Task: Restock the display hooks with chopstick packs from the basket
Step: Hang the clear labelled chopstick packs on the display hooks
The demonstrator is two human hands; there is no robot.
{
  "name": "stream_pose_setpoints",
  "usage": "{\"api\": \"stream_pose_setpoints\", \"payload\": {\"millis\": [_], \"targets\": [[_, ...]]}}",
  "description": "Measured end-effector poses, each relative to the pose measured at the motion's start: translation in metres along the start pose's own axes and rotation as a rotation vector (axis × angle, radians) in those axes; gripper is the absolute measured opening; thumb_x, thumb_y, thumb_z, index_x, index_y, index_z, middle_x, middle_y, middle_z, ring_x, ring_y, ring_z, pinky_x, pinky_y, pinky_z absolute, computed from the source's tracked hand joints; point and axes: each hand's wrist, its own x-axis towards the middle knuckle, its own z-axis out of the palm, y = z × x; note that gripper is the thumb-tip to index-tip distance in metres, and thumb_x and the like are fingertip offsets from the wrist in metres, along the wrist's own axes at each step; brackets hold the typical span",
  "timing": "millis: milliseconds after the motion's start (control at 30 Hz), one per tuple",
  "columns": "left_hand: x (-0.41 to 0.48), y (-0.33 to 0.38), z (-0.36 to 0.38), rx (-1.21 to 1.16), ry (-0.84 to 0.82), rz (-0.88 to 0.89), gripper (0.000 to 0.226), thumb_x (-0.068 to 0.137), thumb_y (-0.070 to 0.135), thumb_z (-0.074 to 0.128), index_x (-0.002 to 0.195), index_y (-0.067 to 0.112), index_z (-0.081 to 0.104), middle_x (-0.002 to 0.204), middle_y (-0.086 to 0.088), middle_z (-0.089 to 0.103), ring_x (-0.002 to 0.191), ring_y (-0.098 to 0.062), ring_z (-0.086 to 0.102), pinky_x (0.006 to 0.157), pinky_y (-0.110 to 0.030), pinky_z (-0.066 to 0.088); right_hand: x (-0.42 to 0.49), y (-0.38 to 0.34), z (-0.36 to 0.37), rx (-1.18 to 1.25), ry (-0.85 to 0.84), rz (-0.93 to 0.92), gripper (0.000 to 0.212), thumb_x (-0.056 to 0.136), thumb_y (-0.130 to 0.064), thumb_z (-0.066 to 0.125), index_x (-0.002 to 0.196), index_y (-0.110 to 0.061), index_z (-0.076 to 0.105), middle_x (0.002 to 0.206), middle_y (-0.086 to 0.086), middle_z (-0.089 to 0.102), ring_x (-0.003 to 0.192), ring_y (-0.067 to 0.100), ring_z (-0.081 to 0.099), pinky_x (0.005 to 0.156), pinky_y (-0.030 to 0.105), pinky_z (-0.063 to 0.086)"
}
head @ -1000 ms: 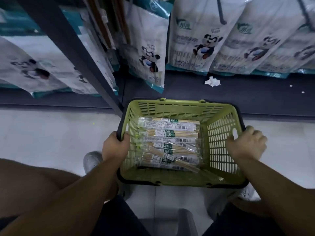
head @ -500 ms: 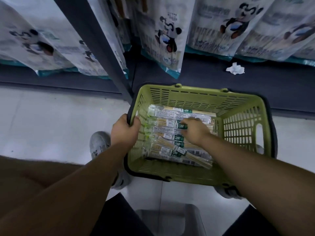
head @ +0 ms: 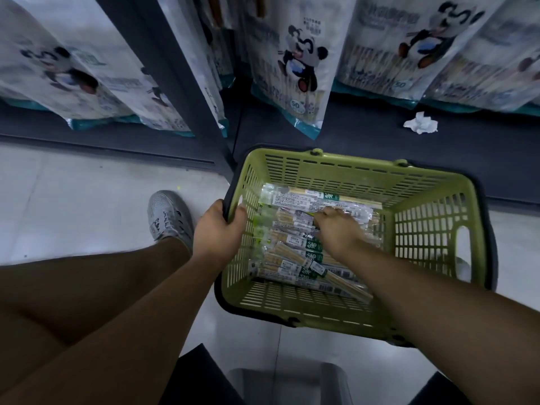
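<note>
Two hands: left hand (head: 220,229) grips the basket (head: 350,171) rim; right hand (head: 339,229) rests with bent fingers on the chopstick packs (head: 292,260). I cannot tell whether it pinches one.
Packs: stacked crosswise directly beneath the right hand.
Advice: steady the basket, pinch one top pack, and lift it clear of its neighbours.

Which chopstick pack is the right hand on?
The farthest pack, against the basket's back wall: the right hand grips its near edge; the others lie nearer the person.
</note>
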Motion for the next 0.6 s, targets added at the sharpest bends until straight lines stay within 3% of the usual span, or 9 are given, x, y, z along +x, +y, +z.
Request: {"api": "stream_pose_setpoints", "payload": {"millis": [133, 233, 300, 367, 433, 500, 533, 600], "targets": [[-0.002, 0.002, -0.003, 0.066, -0.005, 0.033, 0.025, 0.099, 0.043, 0.056, 0.092, 0.019, 0.052, 0.076, 0.001, 0.063, 0.073, -0.026, 0.065, 0.061, -0.035, 0.048, -0.006, 0.008, -0.013, 0.142, -0.046, -0.006, 0.027, 0.097, -0.032, 0.066, 0.118, -0.015, 0.063, 0.116, 0.008, 0.060, 0.108, 0.027, 0.057, 0.080, 0.033, 0.044], [-0.008, 0.008, -0.006, 0.107, -0.004, 0.101, 0.036, 0.097, 0.036, 0.062, 0.122, 0.015, 0.049, 0.107, -0.005, 0.064, 0.100, -0.031, 0.062, 0.080, -0.040, 0.050, -0.015, 0.012, -0.033, 0.316, -0.033, 0.061, 0.023, 0.095, -0.033, 0.069, 0.109, -0.016, 0.064, 0.108, 0.006, 0.062, 0.097, 0.025, 0.060, 0.076, 0.032, 0.046], [-0.014, 0.014, -0.007, 0.236, 0.116, 0.265, 0.054, 0.093, 0.028, 0.068, 0.135, 0.003, 0.047, 0.129, -0.017, 0.055, 0.119, -0.035, 0.051, 0.098, -0.046, 0.043, -0.025, 0.011, -0.049, 0.560, 0.036, 0.117, 0.021, 0.092, -0.030, 0.074, 0.103, -0.015, 0.066, 0.100, 0.001, 0.065, 0.089, 0.023, 0.064, 0.073, 0.032, 0.049], [-0.019, 0.027, -0.007, 0.265, 0.236, 0.434, 0.050, 0.090, 0.023, 0.071, 0.130, 0.000, 0.052, 0.125, -0.017, 0.053, 0.115, -0.034, 0.050, 0.098, -0.045, 0.042, -0.035, 0.005, -0.071, 0.869, 0.063, 0.159, 0.022, 0.087, -0.028, 0.080, 0.100, -0.014, 0.069, 0.093, -0.001, 0.069, 0.079, 0.017, 0.067, 0.068, 0.030, 0.054], [-0.022, 0.041, -0.005, 0.071, 0.079, 0.419, 0.041, 0.093, 0.031, 0.067, 0.127, 0.010, 0.057, 0.116, -0.002, 0.058, 0.104, -0.019, 0.056, 0.088, -0.031, 0.046, -0.042, -0.006, -0.093, 1.049, 0.039, 0.125, 0.022, 0.081, -0.025, 0.085, 0.096, -0.016, 0.073, 0.089, 0.001, 0.074, 0.074, 0.010, 0.068, 0.065, 0.019, 0.055], [-0.027, 0.055, -0.001, -0.232, -0.278, 0.169, 0.034, 0.096, 0.042, 0.063, 0.124, 0.021, 0.064, 0.113, 0.008, 0.066, 0.104, -0.009, 0.063, 0.085, -0.024, 0.050, -0.045, -0.020, -0.109, 1.141, 0.003, 0.052, 0.018, 0.078, -0.022, 0.087, 0.091, -0.018, 0.075, 0.085, 0.001, 0.077, 0.071, 0.007, 0.069, 0.063, 0.015, 0.053], [-0.028, 0.058, 0.001, -0.400, -0.416, 0.034, 0.033, 0.097, 0.045, 0.062, 0.119, 0.022, 0.069, 0.114, 0.005, 0.071, 0.108, -0.012, 0.067, 0.088, -0.029, 0.055, -0.045, -0.028, -0.113, 1.170, -0.007, 0.018, 0.016, 0.078, -0.020, 0.087, 0.090, -0.017, 0.076, 0.085, 0.001, 0.077, 0.071, 0.007, 0.070, 0.063, 0.016, 0.053], [-0.030, 0.057, 0.005, -0.638, -0.522, -0.139, 0.032, 0.100, 0.042, 0.061, 0.115, 0.016, 0.072, 0.117, -0.007, 0.074, 0.112, -0.023, 0.070, 0.092, -0.043, 0.060, -0.044, -0.041, -0.115, 1.154, -0.005, -0.039, 0.014, 0.078, -0.020, 0.087, 0.088, -0.016, 0.077, 0.083, 0.002, 0.077, 0.071, 0.007, 0.068, 0.066, 0.021, 0.055]]}}
